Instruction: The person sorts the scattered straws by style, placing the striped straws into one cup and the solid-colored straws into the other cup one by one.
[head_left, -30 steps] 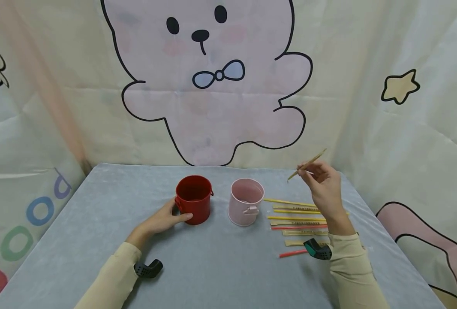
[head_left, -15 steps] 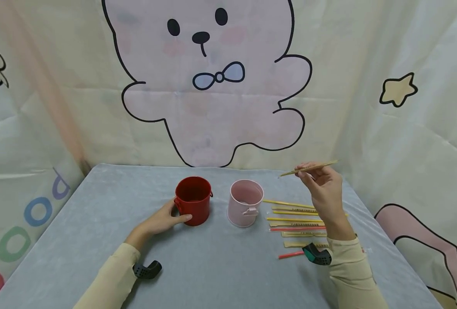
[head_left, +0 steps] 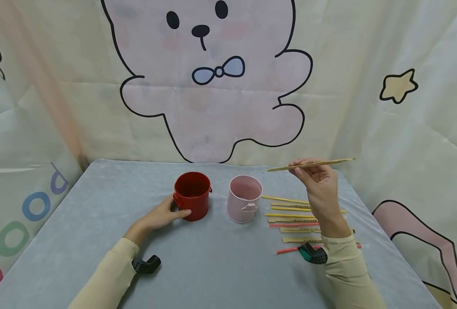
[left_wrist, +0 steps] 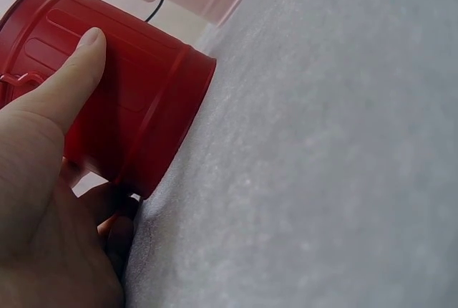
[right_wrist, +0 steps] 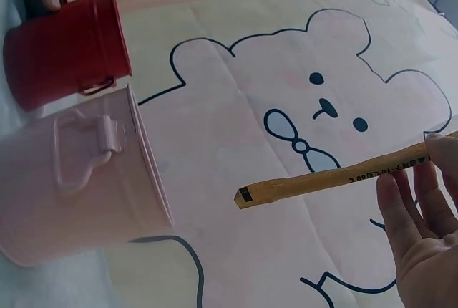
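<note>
My left hand [head_left: 156, 218] grips a small red metal bucket [head_left: 198, 207] standing on the table. In the left wrist view its thumb [left_wrist: 80, 71] lies along the bucket's side, and the other fingers are partly hidden behind it. Beside it, on the right, stands a pink bucket [head_left: 238, 211] with a small folded handle. Above the table, to the right of both buckets, my right hand [head_left: 321, 193] pinches a straw in a brown paper wrapper [right_wrist: 300, 188]. That straw lies nearly level, one end pointing left above the pink bucket's rim height. Dark print shows on its wrapper.
Several straws lie in a row on the right, under my right forearm: yellow straws [head_left: 286, 215], red straws [head_left: 286, 250] and others in brown paper wrappers [head_left: 298, 240]. A grey-blue cloth [head_left: 220, 274] covers the table. A curtain with a bear [head_left: 213, 107] hangs behind.
The paper-wrapped straw has turned from a steep slant to nearly level, and my right hand has shifted slightly left. My left hand and both buckets stay in place.
</note>
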`<act>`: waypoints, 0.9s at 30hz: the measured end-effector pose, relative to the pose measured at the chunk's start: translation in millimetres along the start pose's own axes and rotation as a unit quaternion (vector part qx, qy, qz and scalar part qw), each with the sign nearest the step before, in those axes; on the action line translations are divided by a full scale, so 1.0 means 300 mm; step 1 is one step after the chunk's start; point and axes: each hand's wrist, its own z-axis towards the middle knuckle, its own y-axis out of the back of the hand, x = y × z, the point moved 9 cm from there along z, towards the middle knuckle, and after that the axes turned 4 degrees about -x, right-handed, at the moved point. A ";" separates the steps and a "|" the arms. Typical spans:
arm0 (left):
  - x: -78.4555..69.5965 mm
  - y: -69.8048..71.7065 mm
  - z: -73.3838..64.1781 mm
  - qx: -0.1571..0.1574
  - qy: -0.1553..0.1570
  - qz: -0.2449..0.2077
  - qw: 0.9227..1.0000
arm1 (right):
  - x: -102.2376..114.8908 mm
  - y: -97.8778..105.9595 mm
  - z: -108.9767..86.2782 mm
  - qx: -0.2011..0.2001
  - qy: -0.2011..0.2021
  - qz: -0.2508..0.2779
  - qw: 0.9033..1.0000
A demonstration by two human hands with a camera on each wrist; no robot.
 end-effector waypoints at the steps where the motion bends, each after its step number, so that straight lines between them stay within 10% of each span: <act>1: -0.002 0.002 -0.001 0.000 -0.002 -0.002 1.000 | -0.001 -0.005 0.000 0.003 -0.001 0.015 1.000; 27: -0.002 -0.003 0.002 0.008 -0.003 -0.016 1.000 | -0.038 -0.127 0.040 0.001 -0.045 0.044 0.998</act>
